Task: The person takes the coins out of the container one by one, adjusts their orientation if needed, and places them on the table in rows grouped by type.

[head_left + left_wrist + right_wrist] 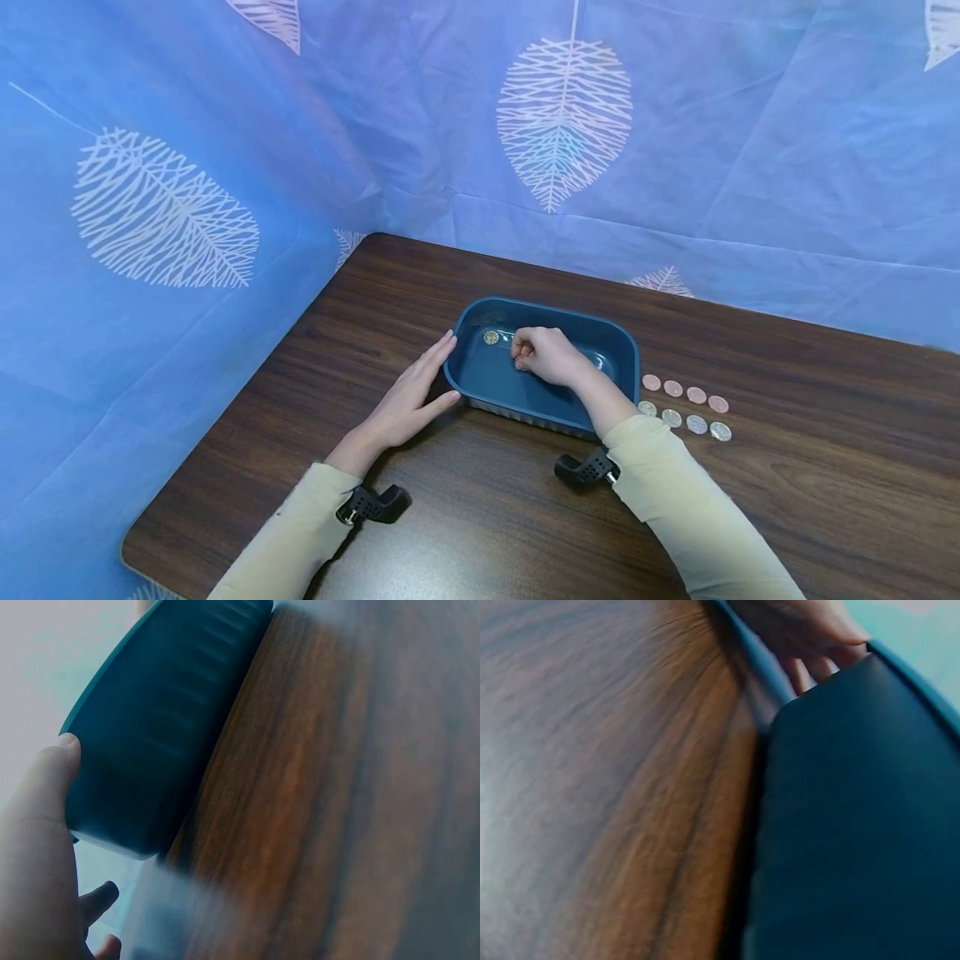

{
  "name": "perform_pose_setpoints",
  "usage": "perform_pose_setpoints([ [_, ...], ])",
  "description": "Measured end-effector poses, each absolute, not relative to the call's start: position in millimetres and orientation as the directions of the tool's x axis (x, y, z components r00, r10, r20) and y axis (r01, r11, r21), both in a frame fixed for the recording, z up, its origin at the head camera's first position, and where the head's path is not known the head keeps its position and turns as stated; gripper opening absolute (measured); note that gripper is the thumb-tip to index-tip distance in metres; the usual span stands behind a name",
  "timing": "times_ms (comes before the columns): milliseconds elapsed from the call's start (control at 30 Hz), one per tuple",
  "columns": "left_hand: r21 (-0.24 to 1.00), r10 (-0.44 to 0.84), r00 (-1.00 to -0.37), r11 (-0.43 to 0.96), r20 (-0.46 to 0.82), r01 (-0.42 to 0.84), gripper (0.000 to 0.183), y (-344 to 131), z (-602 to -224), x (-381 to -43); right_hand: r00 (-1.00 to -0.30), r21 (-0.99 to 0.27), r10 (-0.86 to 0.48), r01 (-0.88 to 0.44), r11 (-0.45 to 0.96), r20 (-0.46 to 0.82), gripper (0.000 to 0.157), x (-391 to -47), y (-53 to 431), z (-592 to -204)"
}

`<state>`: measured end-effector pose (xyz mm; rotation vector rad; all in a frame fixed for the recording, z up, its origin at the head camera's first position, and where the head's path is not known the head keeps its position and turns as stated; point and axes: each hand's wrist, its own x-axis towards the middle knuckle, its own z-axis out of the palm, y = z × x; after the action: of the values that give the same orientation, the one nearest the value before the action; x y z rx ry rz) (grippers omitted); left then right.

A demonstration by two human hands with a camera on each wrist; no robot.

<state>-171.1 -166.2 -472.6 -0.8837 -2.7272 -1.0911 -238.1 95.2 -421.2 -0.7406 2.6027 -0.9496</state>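
A dark teal rectangular dish [491,401] with a ribbed outer wall stands on the wooden table. My left hand [408,400] lies along its left end, fingers extended and thumb apart; in the left wrist view the thumb [56,772] touches the rim. Inside the dish, low over its floor, is my right hand [551,354] with fingers curled and thumb drawn in toward them. I cannot tell whether a coin is between those fingertips. A gold-coloured coin [491,337] lies in the dish, just left of the right hand.
Right of the dish lie two rows of several coins, copper-pink coins [696,396] behind and silver-coloured coins [697,425] in front. The right forearm passes over the dish's near right corner. A blue leaf-patterned cloth [450,150] hangs behind and left of the table [825,467].
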Motion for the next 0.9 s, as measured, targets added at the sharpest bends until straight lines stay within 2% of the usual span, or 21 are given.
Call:
perform_pose_setpoints([
  [67,0.611,0.488,-0.829,0.578,0.272,0.541,0.071,-166.2,-472.8,-171.0,-0.830,-0.673,-0.553,-0.367,0.643,-0.075,0.003,-236.2,96.9,-416.5],
  [200,0.611,0.490,-0.826,0.573,0.279,0.546,0.071,-166.1,-473.2,-171.0,-0.826,-0.680,-0.563,-0.398,0.615,-0.026,0.010,-228.6,105.7,-399.5],
  [400,0.610,0.488,-0.830,0.580,0.271,0.540,0.071,-166.9,-472.7,-170.7,-0.855,-0.688,-0.518,-0.393,0.611,0.029,0.011,-214.3,137.2,-369.7],
  [667,0.608,0.491,-0.831,0.585,0.261,0.537,0.071,-165.9,-472.4,-170.4,-0.925,-0.578,-0.369,-0.351,0.737,0.090,0.007,-189.4,224.9,-349.9],
  [900,0.615,0.487,-0.832,0.580,0.264,0.535,0.072,-167.9,-473.7,-171.3,-0.960,-0.511,-0.268,-0.269,0.817,0.078,0.011,-168.0,300.1,-363.0],
])
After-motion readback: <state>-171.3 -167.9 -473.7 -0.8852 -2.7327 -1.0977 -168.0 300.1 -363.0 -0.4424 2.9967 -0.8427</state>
